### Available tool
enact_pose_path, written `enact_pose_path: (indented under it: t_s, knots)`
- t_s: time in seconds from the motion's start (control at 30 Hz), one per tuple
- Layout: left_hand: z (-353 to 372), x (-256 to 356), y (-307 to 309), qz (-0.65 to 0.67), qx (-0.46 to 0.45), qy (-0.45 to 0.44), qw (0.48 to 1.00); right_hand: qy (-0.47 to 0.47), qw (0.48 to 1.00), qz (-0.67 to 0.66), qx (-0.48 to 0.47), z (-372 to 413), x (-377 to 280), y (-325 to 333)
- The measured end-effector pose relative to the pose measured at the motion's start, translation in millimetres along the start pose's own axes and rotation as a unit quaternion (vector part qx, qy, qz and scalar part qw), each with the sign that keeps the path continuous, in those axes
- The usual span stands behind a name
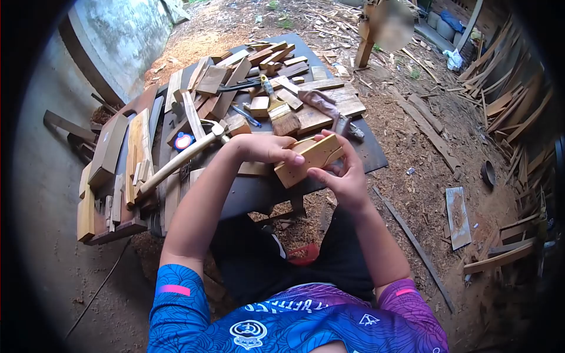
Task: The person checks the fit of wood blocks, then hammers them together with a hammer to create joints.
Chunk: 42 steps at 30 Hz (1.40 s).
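Observation:
A small box-like wooden piece [298,170] with small dark dots on its face is held up over the table's front edge. My left hand [269,149] grips its left side, the thumb lying on the face. On its right side my right hand [346,177] closes round it with thumb and fingers. Some of the fingers are hidden behind the wood. Just beyond the hands lies a wide paintbrush [285,122] with brown bristles. To the left, a hammer [179,163] with a pale wooden handle rests across wood strips, its head close to my left wrist.
The dark table [253,191] carries a heap of wood offcuts [235,73], a blue pen [247,116], a round blue-and-red object [183,141] and a brown-and-metal tool [329,110]. A wooden post [365,50] stands beyond. Scrap planks [518,117] pile up on the right.

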<state>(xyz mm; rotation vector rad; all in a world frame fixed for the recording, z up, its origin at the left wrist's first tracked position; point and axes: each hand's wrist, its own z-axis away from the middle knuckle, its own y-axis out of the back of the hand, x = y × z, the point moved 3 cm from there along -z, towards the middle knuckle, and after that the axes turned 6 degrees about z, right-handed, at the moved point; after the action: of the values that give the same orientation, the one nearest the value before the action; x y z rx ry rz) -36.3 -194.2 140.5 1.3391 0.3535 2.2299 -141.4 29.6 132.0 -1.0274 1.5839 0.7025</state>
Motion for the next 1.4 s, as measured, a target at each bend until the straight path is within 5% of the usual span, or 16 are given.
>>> enact_pose_path:
  t_s: [0.37,0.4,0.5,0.7,0.9,1.4]
  knots:
    - [12.9,4.3,7.5,0.127,-0.004,-0.005,0.992,-0.055,0.995,-0.03,-0.076,-33.5,-16.7,-3.8]
    - [38.8,31.5,6.5,0.154,0.039,0.059,0.986,-0.061,0.995,-0.019,-0.078,-34.9,-16.3,-4.3]
    - [47.8,38.4,5.0,0.236,0.062,-0.001,0.97,-0.076,0.995,-0.017,-0.068,-40.6,-17.7,-7.3]
    - [82.9,41.4,-24.1,0.242,0.302,-0.108,0.916,-0.087,0.995,0.023,-0.053,-50.7,-16.0,-6.4]
    - [61.0,18.8,-90.9,0.223,0.578,-0.272,0.736,-0.116,0.992,-0.012,-0.048,-62.9,-11.9,-4.6]
    - [96.8,13.9,-125.8,0.304,0.569,-0.227,0.729,-0.191,0.981,0.001,-0.028,-20.8,-23.6,-35.9]
